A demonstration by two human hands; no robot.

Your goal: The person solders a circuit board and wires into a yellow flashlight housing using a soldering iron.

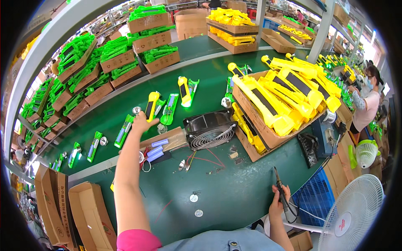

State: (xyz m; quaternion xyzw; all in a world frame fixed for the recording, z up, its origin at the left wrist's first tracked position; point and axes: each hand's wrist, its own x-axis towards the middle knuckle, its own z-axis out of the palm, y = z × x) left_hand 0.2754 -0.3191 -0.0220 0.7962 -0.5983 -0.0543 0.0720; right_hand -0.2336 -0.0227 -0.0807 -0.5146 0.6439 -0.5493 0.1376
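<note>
My left arm stretches across the bench to the green conveyor belt. My left hand [145, 123] is at the lower end of a yellow flashlight casing [152, 103], thumb stretched out to the side; its fingertips are partly hidden. Beside the casing lies an opened green flashlight half [170, 109], with a round silver reflector [136, 110] on the other side. Low on the right, my right hand [279, 197] is closed round the handle of a soldering iron [279, 186], its tip pointing up and away from me.
A black fan [210, 129] stands at the belt's edge, left of a carton [268, 129] heaped with yellow casings. Blue cylindrical cells [155, 153] lie near my left forearm. Cartons of green parts [119, 60] line the far side. A white fan [351, 213] stands lower right. A co-worker [365, 98] is at right.
</note>
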